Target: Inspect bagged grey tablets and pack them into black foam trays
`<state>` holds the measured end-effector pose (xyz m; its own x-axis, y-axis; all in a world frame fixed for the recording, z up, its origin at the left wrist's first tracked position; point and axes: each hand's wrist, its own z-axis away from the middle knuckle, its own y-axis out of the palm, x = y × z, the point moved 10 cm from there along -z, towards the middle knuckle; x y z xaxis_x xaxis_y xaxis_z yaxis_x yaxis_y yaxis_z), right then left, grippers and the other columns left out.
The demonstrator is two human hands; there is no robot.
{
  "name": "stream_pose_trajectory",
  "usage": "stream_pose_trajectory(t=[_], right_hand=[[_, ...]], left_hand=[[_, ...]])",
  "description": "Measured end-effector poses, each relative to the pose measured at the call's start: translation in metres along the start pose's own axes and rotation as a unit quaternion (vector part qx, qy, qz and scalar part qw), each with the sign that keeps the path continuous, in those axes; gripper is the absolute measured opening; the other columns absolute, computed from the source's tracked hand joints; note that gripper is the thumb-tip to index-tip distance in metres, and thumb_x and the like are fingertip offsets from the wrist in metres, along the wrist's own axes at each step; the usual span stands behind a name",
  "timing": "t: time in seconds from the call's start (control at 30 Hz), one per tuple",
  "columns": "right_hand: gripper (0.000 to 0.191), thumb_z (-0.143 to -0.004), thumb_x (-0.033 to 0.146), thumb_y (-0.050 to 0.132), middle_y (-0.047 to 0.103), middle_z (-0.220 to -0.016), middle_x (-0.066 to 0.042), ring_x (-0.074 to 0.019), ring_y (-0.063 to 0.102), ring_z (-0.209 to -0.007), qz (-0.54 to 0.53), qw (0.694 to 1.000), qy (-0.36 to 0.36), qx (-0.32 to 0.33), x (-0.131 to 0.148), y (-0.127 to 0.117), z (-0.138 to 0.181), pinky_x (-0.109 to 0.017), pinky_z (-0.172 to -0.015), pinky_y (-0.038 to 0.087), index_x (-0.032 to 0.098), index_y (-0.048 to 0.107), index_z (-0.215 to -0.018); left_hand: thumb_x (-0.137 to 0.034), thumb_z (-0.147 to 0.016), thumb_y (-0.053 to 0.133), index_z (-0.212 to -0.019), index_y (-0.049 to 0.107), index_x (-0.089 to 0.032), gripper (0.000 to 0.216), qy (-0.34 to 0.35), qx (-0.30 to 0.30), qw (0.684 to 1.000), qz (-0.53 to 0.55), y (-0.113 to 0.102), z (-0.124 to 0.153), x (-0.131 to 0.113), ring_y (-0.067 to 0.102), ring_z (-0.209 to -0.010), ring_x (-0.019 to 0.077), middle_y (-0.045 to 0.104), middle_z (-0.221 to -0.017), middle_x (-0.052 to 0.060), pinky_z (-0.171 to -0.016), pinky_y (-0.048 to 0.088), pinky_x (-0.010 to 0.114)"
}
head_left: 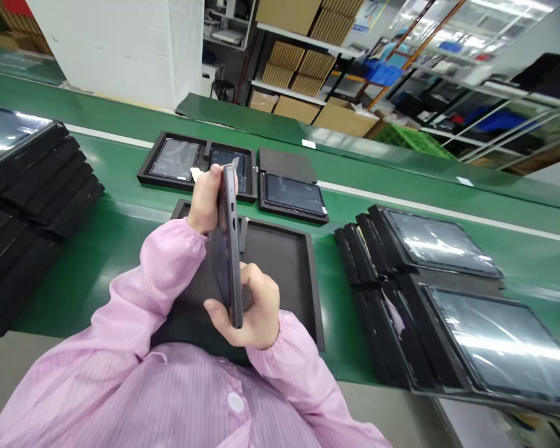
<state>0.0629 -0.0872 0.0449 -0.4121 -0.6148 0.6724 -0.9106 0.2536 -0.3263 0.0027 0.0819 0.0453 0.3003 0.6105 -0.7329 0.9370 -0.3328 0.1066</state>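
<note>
A dark tablet (233,249) is held upright on edge between my two hands, its narrow side with small ports facing me. My left hand (208,198) grips its far end, and a small white piece shows beside those fingers. Around the near end, my right hand (256,305) is closed, thumb on one face and fingers on the other. Below the tablet lies a black tray (284,280), its right compartment bare and its left part mostly hidden by my arm and the tablet.
Behind the tray, a two-compartment tray (144,168) holds tablets, and another tablet (295,194) sits in a tray beside it. Stacked black trays (42,180) stand at left. More stacked trays with large tablets (441,242) rise at right. Everything rests on a green bench (345,298).
</note>
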Motion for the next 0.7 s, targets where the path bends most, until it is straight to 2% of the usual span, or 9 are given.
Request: stream_pose_trajectory(t=[0.1, 0.2, 0.3, 0.47, 0.7], right_hand=[[0.038, -0.072, 0.036, 0.066, 0.033, -0.057, 0.008, -0.0092, 0.033, -0.045, -0.021, 0.999, 0.032, -0.004, -0.011, -0.006, 0.002, -0.025, -0.043, 0.027, 0.025, 0.030, -0.070], [0.031, -0.075, 0.028, 0.063, 0.035, -0.057, 0.008, -0.0092, 0.035, -0.047, -0.059, 0.997, 0.049, -0.005, -0.016, -0.009, 0.005, -0.024, -0.045, 0.028, 0.024, 0.032, -0.069], [0.027, -0.079, 0.021, 0.058, 0.035, -0.057, 0.007, -0.0095, 0.035, -0.047, -0.083, 0.995, 0.055, -0.003, -0.019, -0.009, 0.008, -0.024, -0.046, 0.029, 0.024, 0.033, -0.069], [0.020, -0.087, 0.021, 0.049, 0.035, -0.057, 0.007, -0.0108, 0.034, -0.045, -0.117, 0.992, 0.033, 0.018, -0.023, -0.006, 0.013, -0.025, -0.046, 0.029, 0.024, 0.036, -0.072], [0.018, -0.086, 0.023, 0.048, 0.035, -0.056, 0.006, -0.0116, 0.036, -0.044, -0.118, 0.993, -0.003, 0.016, -0.017, -0.004, 0.020, -0.026, -0.045, 0.027, 0.025, 0.036, -0.072]], left_hand=[[-0.078, -0.087, 0.034, -0.057, 0.040, -0.021, 0.065, -0.016, -0.008, 0.999, 0.031, 0.003, 0.001, 0.003, 0.033, -0.046, 0.0123, 0.035, -0.050, -0.002, -0.046, 0.022, 0.032], [-0.076, -0.086, 0.041, -0.056, 0.039, -0.021, 0.063, -0.030, 0.010, 0.998, 0.046, 0.011, 0.008, 0.010, 0.030, -0.048, 0.0123, 0.033, -0.052, -0.002, -0.048, 0.019, 0.032], [-0.076, -0.086, 0.040, -0.056, 0.038, -0.021, 0.062, -0.035, 0.037, 0.998, 0.045, 0.020, 0.010, 0.013, 0.030, -0.050, 0.0131, 0.032, -0.053, -0.002, -0.050, 0.020, 0.033], [-0.074, -0.087, 0.040, -0.056, 0.037, -0.021, 0.062, -0.031, 0.036, 0.998, 0.040, 0.021, 0.009, 0.011, 0.031, -0.051, 0.0139, 0.033, -0.054, -0.001, -0.050, 0.021, 0.033], [-0.071, -0.091, 0.036, -0.056, 0.039, -0.021, 0.061, 0.007, 0.053, 0.998, 0.036, 0.025, 0.018, -0.004, 0.031, -0.047, 0.0131, 0.035, -0.050, -0.001, -0.050, 0.021, 0.033]])
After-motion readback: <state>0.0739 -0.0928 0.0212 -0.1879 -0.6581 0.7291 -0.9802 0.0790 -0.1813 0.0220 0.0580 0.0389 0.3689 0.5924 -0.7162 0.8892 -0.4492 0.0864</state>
